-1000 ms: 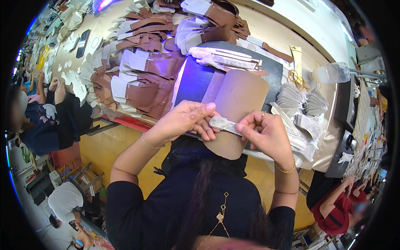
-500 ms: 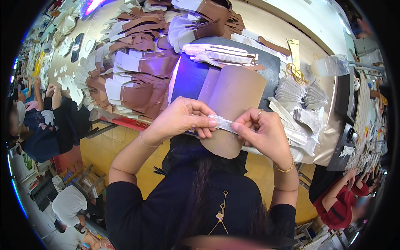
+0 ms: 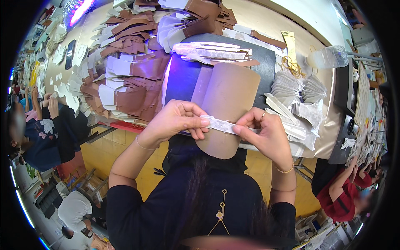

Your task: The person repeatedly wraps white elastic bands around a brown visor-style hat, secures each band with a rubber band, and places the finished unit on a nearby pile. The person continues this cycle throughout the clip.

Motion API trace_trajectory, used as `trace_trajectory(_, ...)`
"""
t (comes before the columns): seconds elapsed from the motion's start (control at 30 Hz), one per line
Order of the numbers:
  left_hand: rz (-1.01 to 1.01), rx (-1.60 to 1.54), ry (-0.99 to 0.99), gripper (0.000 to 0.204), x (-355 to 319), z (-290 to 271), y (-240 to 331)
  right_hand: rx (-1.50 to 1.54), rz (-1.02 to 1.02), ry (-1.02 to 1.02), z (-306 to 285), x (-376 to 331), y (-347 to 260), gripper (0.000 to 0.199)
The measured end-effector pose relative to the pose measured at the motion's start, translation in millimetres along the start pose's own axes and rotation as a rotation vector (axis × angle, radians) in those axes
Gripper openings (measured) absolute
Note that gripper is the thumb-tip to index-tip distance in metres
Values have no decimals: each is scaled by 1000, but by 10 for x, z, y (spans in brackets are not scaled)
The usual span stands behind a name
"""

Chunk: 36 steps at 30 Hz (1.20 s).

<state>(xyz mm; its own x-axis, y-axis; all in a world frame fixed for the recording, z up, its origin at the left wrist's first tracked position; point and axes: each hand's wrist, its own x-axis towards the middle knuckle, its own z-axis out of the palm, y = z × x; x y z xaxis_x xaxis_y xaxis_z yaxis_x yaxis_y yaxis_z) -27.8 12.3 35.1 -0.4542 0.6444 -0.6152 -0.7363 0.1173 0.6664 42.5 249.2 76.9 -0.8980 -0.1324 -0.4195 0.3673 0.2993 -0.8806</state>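
Observation:
A short whitish strip (image 3: 221, 124) is stretched between my two hands, over a brown cardboard cylinder (image 3: 231, 89) whose near end juts past the table edge. My left hand (image 3: 185, 118) pinches the strip's left end between thumb and fingers. At its other end, my right hand (image 3: 263, 128) grips it the same way, thumb on top. Behind the cylinder, a stack of long pale strips (image 3: 214, 52) lies on a dark board (image 3: 183, 77). What the strip is made of I cannot tell.
Piles of brown and white cut pieces (image 3: 135, 96) cover the table's left side. Fanned grey-white pieces (image 3: 287, 89), a plastic bottle (image 3: 329, 57) and a yellow strip (image 3: 290, 48) lie right. A phone (image 3: 70, 54) is far left. Co-workers sit on both sides.
More of the strip shows between my hands, which are slightly farther apart. The whole view has shifted a little, so the table things appear further left.

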Motion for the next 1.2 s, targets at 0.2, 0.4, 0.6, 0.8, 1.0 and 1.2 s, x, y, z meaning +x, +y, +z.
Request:
trace_trajectory(0.2, -60, -51, -20, 13, 62, -28, -12, -113, -42, 90, 17, -5, 11, 22)
trace_trajectory(0.4, 12, -87, -61, 15, 60, -76, -81, -158, -7, 158, 6, -61, 191, 27)
trace_trajectory(0.6, 42, -75, -4, 13, 45, -288, -166, 88, 15, 124, -159, -184, 421, 25)
trace_trajectory(0.8, 9, -99, -35, 13, 131, -358, -265, 467, 137, 8, -168, -161, 617, 22)
trace_trajectory(1.0, -1, -130, -55, 13, 193, -357, -303, 656, 124, -23, -12, -87, 839, 26)
trace_trajectory(1.2, 15, -204, -63, 9, 230, -336, -351, 765, 98, -46, 117, -25, 1035, 25)
